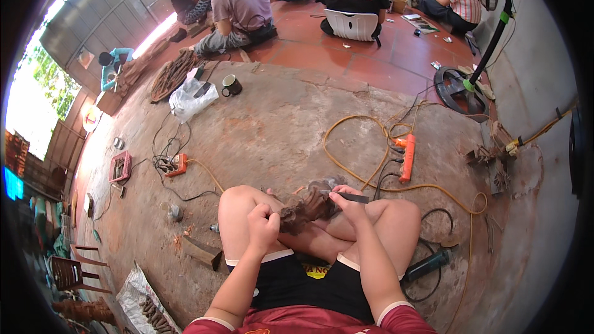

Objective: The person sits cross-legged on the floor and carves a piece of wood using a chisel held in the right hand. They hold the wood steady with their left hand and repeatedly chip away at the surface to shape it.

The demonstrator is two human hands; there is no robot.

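Observation:
A rough brown carved piece that looks like wood lies across my lap, above my crossed legs. At its left end my left hand is closed, gripping its edge. My right hand is at the right end, with its fingers closed round a dark flat bar-like tool. The bar sticks out to the right of that hand; its exact kind is not clear. The tool's other end is hidden by the fingers and the carving.
A wooden block lies left of my knee, a dark green cylindrical power tool to the right. Cords run from orange power strips. A mug, a plastic bag and a floor fan stand farther off. Several people sit beyond.

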